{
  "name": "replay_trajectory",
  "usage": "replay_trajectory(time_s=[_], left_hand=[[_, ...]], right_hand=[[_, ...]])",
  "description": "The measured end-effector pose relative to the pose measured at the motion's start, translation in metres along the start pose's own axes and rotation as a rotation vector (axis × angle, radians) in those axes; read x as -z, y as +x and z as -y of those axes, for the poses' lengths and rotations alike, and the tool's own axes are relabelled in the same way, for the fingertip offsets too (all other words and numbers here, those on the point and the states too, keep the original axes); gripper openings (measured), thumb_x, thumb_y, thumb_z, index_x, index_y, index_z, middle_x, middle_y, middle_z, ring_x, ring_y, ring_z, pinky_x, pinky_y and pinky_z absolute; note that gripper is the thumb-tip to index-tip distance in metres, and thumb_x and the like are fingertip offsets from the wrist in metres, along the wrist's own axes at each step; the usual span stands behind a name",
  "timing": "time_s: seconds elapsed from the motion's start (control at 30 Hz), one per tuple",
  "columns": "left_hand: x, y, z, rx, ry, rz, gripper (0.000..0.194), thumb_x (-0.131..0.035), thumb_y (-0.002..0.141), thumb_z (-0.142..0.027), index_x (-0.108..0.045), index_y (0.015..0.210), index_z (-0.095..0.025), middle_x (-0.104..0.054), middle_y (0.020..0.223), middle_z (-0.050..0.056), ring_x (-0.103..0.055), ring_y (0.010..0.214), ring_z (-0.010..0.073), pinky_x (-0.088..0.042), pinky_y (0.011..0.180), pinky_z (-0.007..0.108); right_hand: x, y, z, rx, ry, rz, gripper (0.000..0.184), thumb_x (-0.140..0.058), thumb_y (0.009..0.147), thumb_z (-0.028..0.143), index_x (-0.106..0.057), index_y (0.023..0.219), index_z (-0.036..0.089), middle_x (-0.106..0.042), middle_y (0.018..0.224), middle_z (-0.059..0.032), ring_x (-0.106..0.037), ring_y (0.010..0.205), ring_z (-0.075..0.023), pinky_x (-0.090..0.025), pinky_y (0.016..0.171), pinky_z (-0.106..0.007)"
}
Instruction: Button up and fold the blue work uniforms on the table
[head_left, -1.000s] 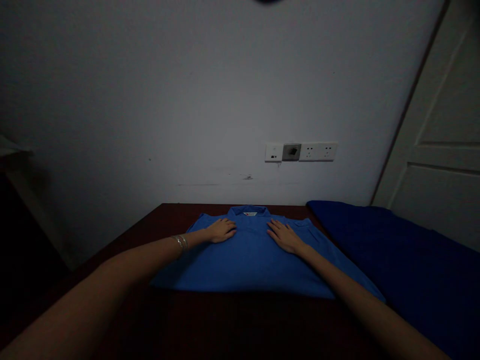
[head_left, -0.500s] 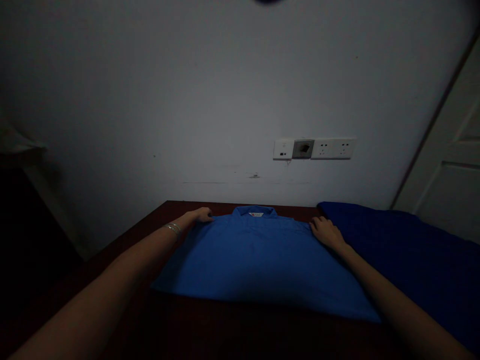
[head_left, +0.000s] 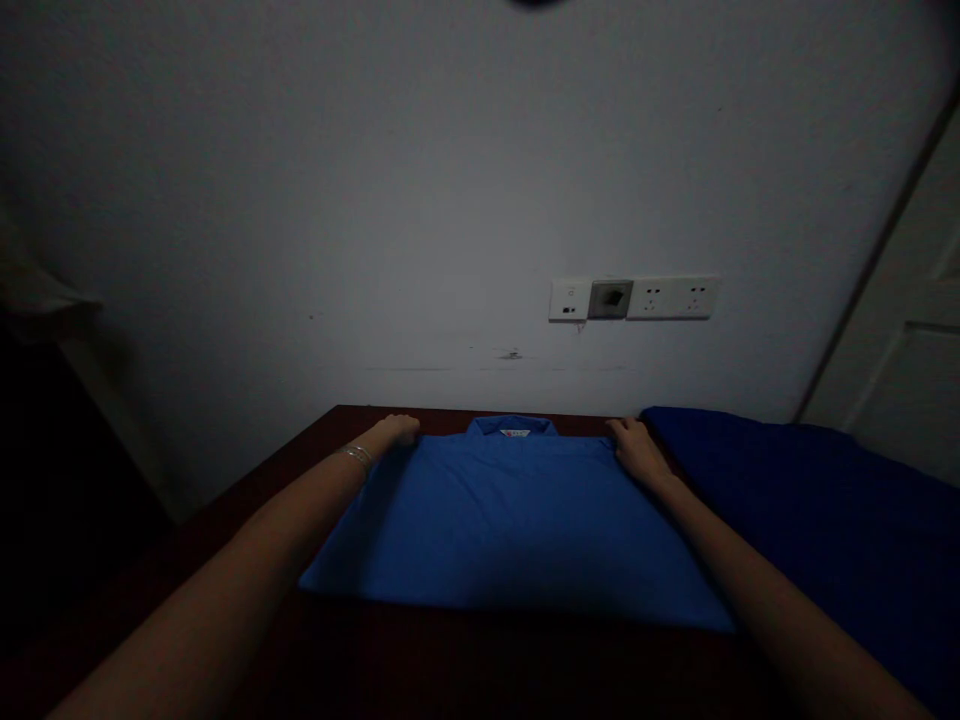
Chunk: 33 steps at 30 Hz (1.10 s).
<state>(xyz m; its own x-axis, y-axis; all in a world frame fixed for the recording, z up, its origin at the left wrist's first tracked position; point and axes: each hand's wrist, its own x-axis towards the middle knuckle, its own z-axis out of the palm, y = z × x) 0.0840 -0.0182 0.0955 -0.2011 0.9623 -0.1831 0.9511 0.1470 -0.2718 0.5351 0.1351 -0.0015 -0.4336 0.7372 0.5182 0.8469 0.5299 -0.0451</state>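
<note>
Shirt: blue collared shirt (head_left: 512,522), folded flat, collar toward the wall, on a dark wooden table (head_left: 364,418).
Left hand (head_left: 397,431): at the far left corner, fingers curled; grip unclear.
Right hand (head_left: 634,449): at the far right corner, touching the shirt; grip unclear.
Adjacent: dark blue fabric (head_left: 814,530), right of the shirt.
Wall: white socket panel (head_left: 634,298), above.

Label (head_left: 514,433) inside the collar of the blue shirt (head_left: 510,525): reddish print, too small to read. No other legible text.

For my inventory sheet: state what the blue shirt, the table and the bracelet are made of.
The blue shirt looks like matte woven cloth, probably cotton, by its soft folds. The table seems dark reddish wood with a faint sheen; dimness hides grain. The bracelet looks like polished silver-toned metal, catching light.
</note>
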Motion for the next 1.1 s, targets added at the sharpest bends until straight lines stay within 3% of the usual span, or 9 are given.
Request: replay_trajectory(time_s=[0.2, 0.33, 0.4, 0.53, 0.63, 0.77, 0.9, 1.0, 1.1], left_hand=[[-0.024, -0.013, -0.018, 0.026, 0.109, -0.163, 0.039, -0.041, 0.082, -0.020, -0.049, 0.120, -0.012, -0.049, 0.124, 0.021, -0.048, 0.113, 0.0293, -0.038, 0.091, 0.044], [-0.045, -0.025, -0.019, -0.065, 0.152, -0.371, 0.037, -0.029, 0.087, -0.014, -0.046, 0.120, -0.011, -0.051, 0.119, 0.018, -0.049, 0.108, 0.0247, -0.037, 0.091, 0.038], [-0.050, -0.027, -0.017, -0.065, 0.165, -0.404, 0.036, -0.028, 0.087, -0.013, -0.048, 0.117, -0.011, -0.054, 0.114, 0.017, -0.051, 0.104, 0.0240, -0.039, 0.088, 0.037], [-0.046, -0.025, -0.014, -0.088, 0.196, -0.378, 0.040, -0.027, 0.087, -0.014, -0.046, 0.123, -0.011, -0.051, 0.120, 0.019, -0.049, 0.107, 0.0268, -0.037, 0.088, 0.040], [-0.039, -0.023, -0.027, -0.123, 0.228, -0.397, 0.046, -0.027, 0.087, -0.014, -0.039, 0.131, -0.011, -0.039, 0.134, 0.021, -0.042, 0.118, 0.0309, -0.030, 0.095, 0.046], [-0.031, -0.027, -0.072, -0.072, 0.128, -0.474, 0.057, -0.038, 0.082, -0.017, -0.028, 0.137, -0.007, -0.027, 0.143, 0.021, -0.031, 0.127, 0.0338, -0.023, 0.101, 0.045], [-0.024, -0.037, -0.131, 0.045, -0.106, -0.590, 0.054, -0.037, 0.082, -0.017, -0.030, 0.133, -0.003, -0.031, 0.140, 0.022, -0.032, 0.125, 0.0323, -0.025, 0.101, 0.041], [-0.019, -0.042, -0.174, 0.116, -0.337, -0.637, 0.048, -0.038, 0.083, -0.021, -0.037, 0.128, -0.005, -0.040, 0.133, 0.020, -0.038, 0.121, 0.0280, -0.030, 0.099, 0.038], [-0.018, -0.042, -0.211, 0.129, -0.620, -0.694, 0.039, -0.036, 0.083, -0.018, -0.046, 0.120, -0.010, -0.053, 0.120, 0.013, -0.047, 0.113, 0.0211, -0.033, 0.097, 0.031]], right_hand=[[-0.008, -0.005, 0.000, -0.066, -0.068, 0.036, 0.040, -0.039, 0.078, 0.003, -0.052, 0.116, 0.009, -0.051, 0.108, -0.0173, -0.047, 0.098, -0.0235, -0.040, 0.078, -0.030], [-0.005, -0.008, 0.004, -0.100, -0.130, 0.026, 0.037, -0.036, 0.085, 0.013, -0.050, 0.119, 0.011, -0.054, 0.109, -0.0186, -0.050, 0.096, -0.0249, -0.040, 0.078, -0.035], [0.000, -0.009, 0.011, -0.096, -0.139, 0.009, 0.039, -0.034, 0.087, 0.017, -0.048, 0.123, 0.011, -0.052, 0.116, -0.0201, -0.050, 0.100, -0.0267, -0.040, 0.080, -0.038], [0.014, -0.011, 0.042, -0.088, -0.095, 0.024, 0.043, -0.032, 0.089, 0.026, -0.044, 0.128, 0.010, -0.041, 0.133, -0.0216, -0.040, 0.118, -0.0316, -0.034, 0.092, -0.045], [0.031, -0.018, 0.082, -0.078, -0.017, 0.088, 0.051, -0.030, 0.090, 0.036, -0.039, 0.133, 0.010, -0.031, 0.141, -0.0210, -0.030, 0.126, -0.0361, -0.028, 0.097, -0.050], [0.058, -0.045, 0.151, 0.125, 0.161, 0.207, 0.058, -0.027, 0.090, 0.041, -0.033, 0.136, 0.007, -0.023, 0.145, -0.0196, -0.022, 0.132, -0.0347, -0.023, 0.102, -0.049], [0.072, -0.086, 0.209, 0.288, 0.328, 0.328, 0.062, -0.023, 0.089, 0.041, -0.028, 0.138, 0.003, -0.020, 0.146, -0.0200, -0.020, 0.133, -0.0320, -0.020, 0.105, -0.047], [0.074, -0.112, 0.234, 0.330, 0.343, 0.325, 0.061, -0.025, 0.089, 0.038, -0.030, 0.137, 0.002, -0.022, 0.145, -0.0196, -0.018, 0.134, -0.0303, -0.017, 0.106, -0.048], [0.078, -0.129, 0.243, 0.328, 0.324, 0.269, 0.057, -0.029, 0.088, 0.033, -0.035, 0.134, 0.001, -0.032, 0.141, -0.0202, -0.022, 0.133, -0.0289, -0.016, 0.107, -0.047]])
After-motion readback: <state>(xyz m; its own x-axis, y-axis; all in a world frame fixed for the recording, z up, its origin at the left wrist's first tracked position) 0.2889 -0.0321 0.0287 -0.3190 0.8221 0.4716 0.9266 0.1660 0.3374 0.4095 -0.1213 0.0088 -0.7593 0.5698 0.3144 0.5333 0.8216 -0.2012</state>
